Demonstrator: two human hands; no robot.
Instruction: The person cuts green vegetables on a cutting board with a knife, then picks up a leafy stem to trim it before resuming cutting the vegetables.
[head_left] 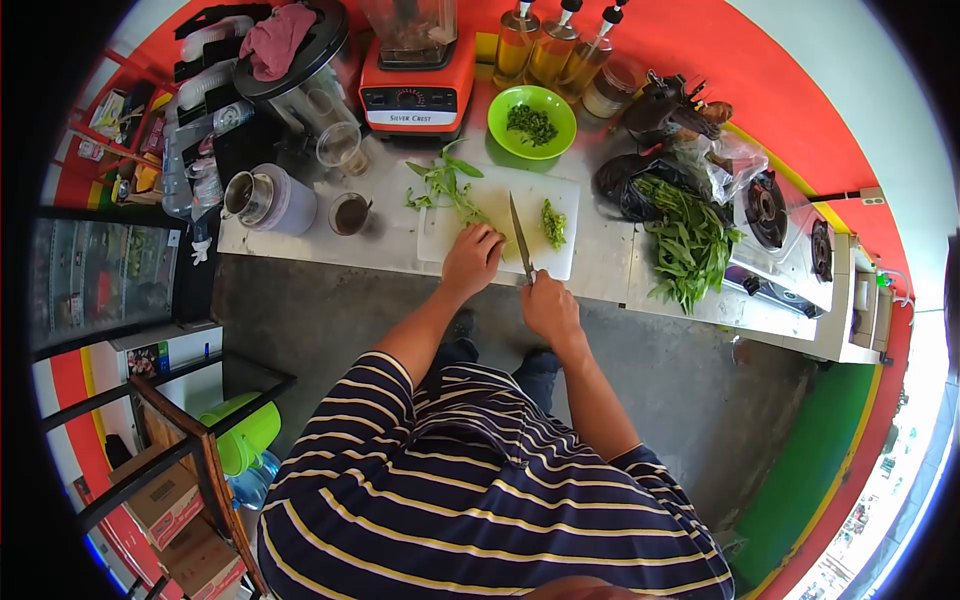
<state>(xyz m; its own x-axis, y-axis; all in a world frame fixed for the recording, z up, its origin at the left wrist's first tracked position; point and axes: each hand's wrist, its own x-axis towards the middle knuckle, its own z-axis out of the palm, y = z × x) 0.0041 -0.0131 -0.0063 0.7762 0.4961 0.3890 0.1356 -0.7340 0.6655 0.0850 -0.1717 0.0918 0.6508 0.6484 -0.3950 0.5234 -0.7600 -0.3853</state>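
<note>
Right hand (550, 305): grasping knife (520, 232), over board (433, 237); left hand (473, 260): curled at greens (441, 182), hold unclear; blade slipping could nick nearby fingers

Red blender base (417, 92) beside three pump-topped bottles (548, 50) of amber liquid, against a red wall (800, 110).

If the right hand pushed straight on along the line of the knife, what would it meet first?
Beyond the cutting board's far edge, the knife in the right hand would probably meet the green bowl's left side, though blade height is unclear.
</note>
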